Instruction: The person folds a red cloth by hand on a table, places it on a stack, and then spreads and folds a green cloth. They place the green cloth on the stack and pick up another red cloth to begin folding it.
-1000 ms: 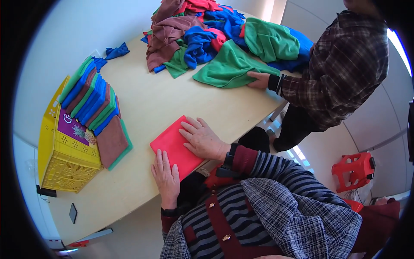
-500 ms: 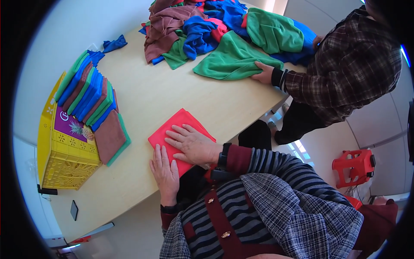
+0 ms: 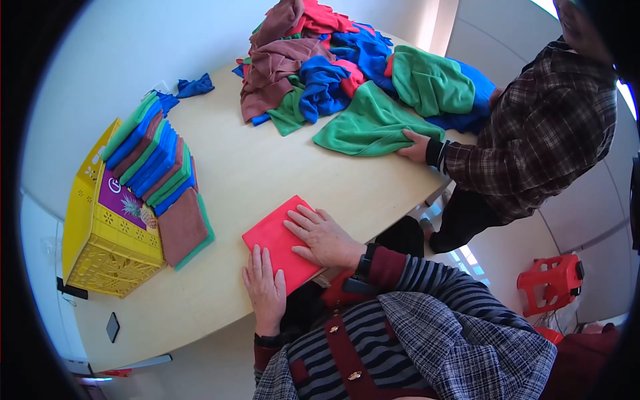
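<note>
A red cloth folded into a neat square [image 3: 272,230] lies flat near the table's front edge. My right hand [image 3: 327,239] rests palm down on its right side, fingers spread. Along its lower left edge lies my left hand [image 3: 265,287], fingers stretched out and partly over the cloth. Neither hand grips anything. To the left, several folded green, blue and brown cloths [image 3: 157,157] stand in a leaning row against a yellow plastic basket [image 3: 117,257]. The row's front cloth is a brown one [image 3: 183,230] with a green one behind it.
At the back of the table [image 3: 253,167] is a heap of loose cloths [image 3: 287,57]. A co-worker in a plaid shirt [image 3: 547,127] stands at the right, one hand on a green cloth [image 3: 377,123]. A dark flat object [image 3: 113,327] lies front left; a red stool [image 3: 550,285] stands right.
The view has shifted, so the scene sits lower and further right. The red cloth stays folded under my hands; my right hand lies a little further toward its right side.
</note>
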Demonstrator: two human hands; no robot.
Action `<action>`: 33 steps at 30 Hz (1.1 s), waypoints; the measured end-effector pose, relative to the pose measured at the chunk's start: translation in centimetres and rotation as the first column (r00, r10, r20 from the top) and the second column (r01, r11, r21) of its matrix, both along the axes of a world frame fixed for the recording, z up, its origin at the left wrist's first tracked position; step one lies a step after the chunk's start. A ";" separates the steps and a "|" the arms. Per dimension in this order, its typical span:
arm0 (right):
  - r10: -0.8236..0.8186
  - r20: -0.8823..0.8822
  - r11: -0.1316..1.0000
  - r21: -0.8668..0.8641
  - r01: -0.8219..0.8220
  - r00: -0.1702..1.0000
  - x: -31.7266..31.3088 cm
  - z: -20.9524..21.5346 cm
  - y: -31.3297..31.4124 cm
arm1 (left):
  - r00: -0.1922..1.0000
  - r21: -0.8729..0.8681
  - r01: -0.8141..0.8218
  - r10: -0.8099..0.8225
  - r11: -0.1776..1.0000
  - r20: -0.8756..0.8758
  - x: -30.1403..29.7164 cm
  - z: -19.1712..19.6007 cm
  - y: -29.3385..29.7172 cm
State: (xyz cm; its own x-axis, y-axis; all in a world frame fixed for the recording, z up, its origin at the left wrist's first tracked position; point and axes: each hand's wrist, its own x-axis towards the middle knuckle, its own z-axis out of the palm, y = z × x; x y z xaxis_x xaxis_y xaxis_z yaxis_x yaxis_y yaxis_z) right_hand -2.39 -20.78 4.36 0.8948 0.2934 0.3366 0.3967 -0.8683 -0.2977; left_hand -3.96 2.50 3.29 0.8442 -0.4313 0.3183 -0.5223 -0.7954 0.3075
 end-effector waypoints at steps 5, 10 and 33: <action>-0.012 0.027 0.999 -0.030 0.013 1.000 -0.1 0.6 -0.2 | 1.000 -0.010 0.001 -0.001 1.000 -0.005 -0.1 0.0 -0.5; 0.095 -0.104 0.995 -0.003 -0.096 0.990 0.2 3.0 1.6 | 0.999 -0.024 0.011 -0.012 1.000 -0.043 0.3 -0.6 -0.2; 0.071 -0.049 0.997 0.007 -0.071 0.996 0.5 0.4 2.3 | 0.999 -0.038 0.026 -0.026 0.999 -0.019 0.0 -0.2 -0.6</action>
State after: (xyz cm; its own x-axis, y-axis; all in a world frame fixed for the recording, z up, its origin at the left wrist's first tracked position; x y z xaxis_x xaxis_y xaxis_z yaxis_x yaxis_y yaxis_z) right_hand -1.85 -18.45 4.78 0.8871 0.3556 0.2944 0.4424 -0.8368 -0.3225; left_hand -3.95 1.90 3.06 0.8389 -0.4411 0.3188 -0.5365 -0.7691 0.3474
